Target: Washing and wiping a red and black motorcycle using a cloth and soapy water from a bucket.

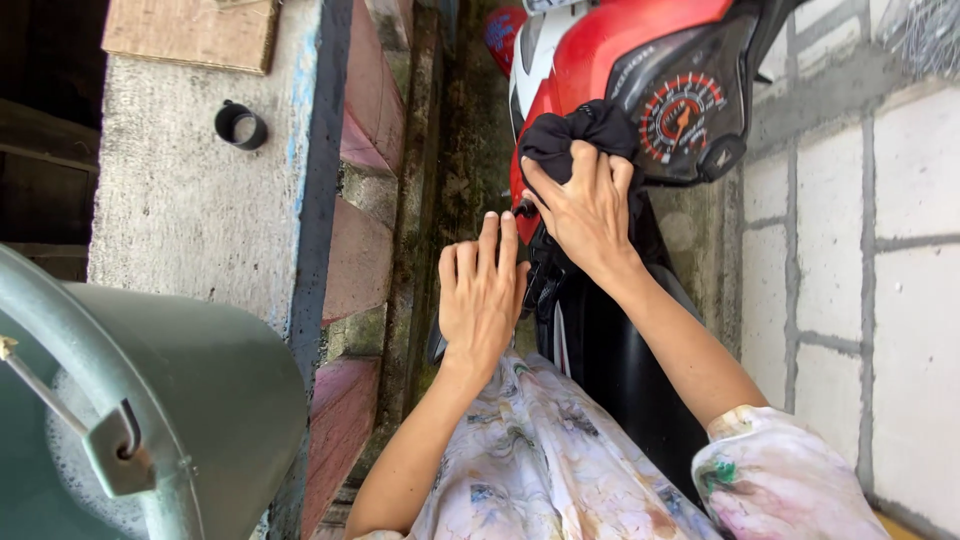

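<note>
- A crumpled black cloth rag [578, 135], soft and bunched, is pressed against the glossy red plastic front panel of the motorbike [610, 45], just left of the round speedometer dial [682, 115].
- The right hand [585, 205] closes its fingers over the rag, gripping it.
- The left hand [482, 295] is open, fingers straight and together, resting beside the black handlebar area (what it touches there is hidden).
- Left of the bike runs a narrow, mossy gap [455, 180], edged by a rough grey concrete pillar [190, 200] bearing a short black pipe ring [240, 125].
- A smooth grey-green plastic bucket [200, 390] with a metal handle sits at lower left.
- Pale paving slabs [870, 280] lie open to the right.
</note>
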